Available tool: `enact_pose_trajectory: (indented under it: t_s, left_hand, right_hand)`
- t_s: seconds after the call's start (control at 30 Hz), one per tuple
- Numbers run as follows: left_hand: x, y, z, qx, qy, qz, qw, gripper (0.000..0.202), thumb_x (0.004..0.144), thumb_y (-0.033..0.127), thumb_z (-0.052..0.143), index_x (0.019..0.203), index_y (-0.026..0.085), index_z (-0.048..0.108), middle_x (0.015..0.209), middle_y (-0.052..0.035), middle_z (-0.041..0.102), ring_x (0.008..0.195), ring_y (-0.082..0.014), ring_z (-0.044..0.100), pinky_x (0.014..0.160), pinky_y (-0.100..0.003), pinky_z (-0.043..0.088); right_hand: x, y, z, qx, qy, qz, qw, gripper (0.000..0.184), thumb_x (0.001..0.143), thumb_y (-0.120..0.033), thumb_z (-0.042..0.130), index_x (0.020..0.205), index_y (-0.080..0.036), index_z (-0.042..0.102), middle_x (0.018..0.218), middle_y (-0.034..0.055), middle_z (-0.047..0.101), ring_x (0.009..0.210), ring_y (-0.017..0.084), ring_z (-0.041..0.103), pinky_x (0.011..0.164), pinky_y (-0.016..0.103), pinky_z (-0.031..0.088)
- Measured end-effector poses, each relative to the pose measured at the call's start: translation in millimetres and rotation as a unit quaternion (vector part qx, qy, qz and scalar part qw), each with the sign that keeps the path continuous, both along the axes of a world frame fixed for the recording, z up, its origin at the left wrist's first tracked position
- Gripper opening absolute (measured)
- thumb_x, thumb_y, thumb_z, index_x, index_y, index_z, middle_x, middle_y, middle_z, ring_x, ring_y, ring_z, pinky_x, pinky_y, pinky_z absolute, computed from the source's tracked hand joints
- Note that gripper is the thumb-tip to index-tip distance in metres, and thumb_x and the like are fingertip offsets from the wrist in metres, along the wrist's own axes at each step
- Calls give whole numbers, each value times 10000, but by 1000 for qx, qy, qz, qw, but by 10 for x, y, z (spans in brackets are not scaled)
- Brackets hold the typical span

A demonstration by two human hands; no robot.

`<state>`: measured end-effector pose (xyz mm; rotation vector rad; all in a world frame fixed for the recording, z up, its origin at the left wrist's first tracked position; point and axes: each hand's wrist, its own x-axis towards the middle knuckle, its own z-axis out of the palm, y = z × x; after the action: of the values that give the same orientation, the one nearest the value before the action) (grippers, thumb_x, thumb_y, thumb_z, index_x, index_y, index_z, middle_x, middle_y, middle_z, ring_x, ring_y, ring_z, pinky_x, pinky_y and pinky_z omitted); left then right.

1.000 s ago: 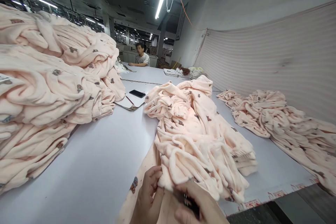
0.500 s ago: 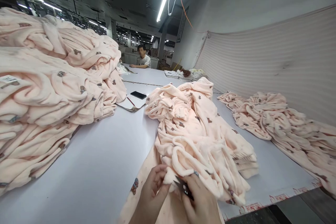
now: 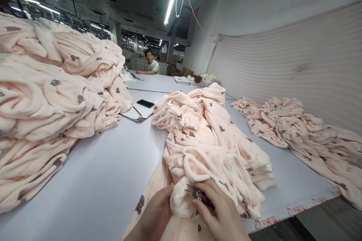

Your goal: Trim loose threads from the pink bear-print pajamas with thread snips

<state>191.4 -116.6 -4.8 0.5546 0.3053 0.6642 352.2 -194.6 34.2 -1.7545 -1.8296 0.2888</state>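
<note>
My left hand (image 3: pixel 156 211) grips a bunched edge of a pale pink fleece garment (image 3: pixel 180 200), thumb on top and most fingers hidden behind the cloth. In my right hand (image 3: pixel 220 208) is a pair of thread snips (image 3: pixel 195 192) with dark handles. Their pointed blades face left and lie over the bunched fleece; whether they touch it I cannot tell. Just beyond both hands rises a heap of the same pink fleece garments (image 3: pixel 195 135), printed with small brown bears. Part of the held garment hangs toward me below my hands.
A tall pile of pink fleece (image 3: pixel 56 94) stands at left on the white table (image 3: pixel 93 180). More fleece (image 3: pixel 296 128) lies at right by a striped curtain (image 3: pixel 283 60). A phone (image 3: pixel 145 103) rests on a notepad (image 3: pixel 132 114) with a pen. A person (image 3: pixel 151 66) sits across the table.
My left hand has shifted its hold, and the bunched fleece between my hands now shows wider and rounder. The snips are turned flatter. The whole view has moved slightly.
</note>
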Motion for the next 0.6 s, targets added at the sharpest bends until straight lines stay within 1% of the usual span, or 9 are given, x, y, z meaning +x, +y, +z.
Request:
enact_pose_trajectory:
  t_s: [0.1, 0.17, 0.27, 0.4, 0.47, 0.53, 0.6]
  left_hand:
    - [0, -6, 3, 9, 22, 5, 1000, 335, 931, 258, 420, 1067, 136, 700, 1062, -105, 706, 1145, -273, 537, 1009, -396, 370]
    - [-6, -10, 2, 14, 27, -5, 1000, 329, 936, 253, 419, 1072, 140, 697, 1059, -107, 708, 1133, -271, 549, 1001, -401, 378]
    - [-13, -4, 8, 20, 15, -19, 1000, 305, 938, 238, 433, 1076, 149, 690, 1090, -107, 697, 1131, -258, 554, 992, -391, 387]
    - [6, 23, 53, 8, -7, -8, 1000, 290, 929, 200, 457, 1136, 159, 656, 1132, -108, 677, 1139, -239, 549, 983, -369, 396]
    - [21, 33, 85, 4, -11, -8, 1000, 294, 928, 185, 458, 1153, 151, 644, 1134, -119, 674, 1128, -237, 558, 974, -370, 405]
    - [34, 33, 111, 7, -7, -12, 1000, 295, 927, 178, 462, 1162, 148, 637, 1135, -127, 670, 1116, -236, 567, 965, -372, 414]
    - [43, 27, 121, 11, -1, -13, 1000, 294, 923, 180, 473, 1171, 150, 629, 1141, -128, 665, 1108, -234, 570, 955, -370, 423]
  right_hand:
    - [-3, 22, 4, 20, -34, -9, 999, 213, 907, -245, 486, 1074, -258, 617, 1038, 38, 654, 898, 220, 623, 756, 317, 479]
    - [6, 77, 0, 14, -15, -18, 1000, 206, 926, -241, 461, 1031, -270, 636, 994, 23, 667, 885, 208, 628, 739, 305, 480]
    - [32, 124, 4, 3, 6, -14, 1000, 183, 913, -242, 500, 1033, -272, 635, 978, 14, 669, 884, 199, 629, 734, 293, 483]
    - [57, 50, -11, 18, -2, -9, 1000, 188, 922, -225, 469, 1011, -254, 632, 961, 26, 667, 862, 193, 632, 725, 292, 496]
    - [52, -13, -37, 42, -33, 7, 999, 215, 904, -218, 493, 1081, -245, 612, 1014, 49, 665, 891, 203, 638, 729, 296, 509]
    - [33, -57, -67, 80, -88, 28, 992, 298, 873, -204, 527, 1165, -224, 583, 1080, 85, 658, 943, 233, 638, 756, 324, 518]
    - [7, -69, -86, 114, -128, 34, 985, 314, 864, -186, 523, 1170, -211, 591, 1072, 100, 668, 957, 256, 640, 773, 350, 518]
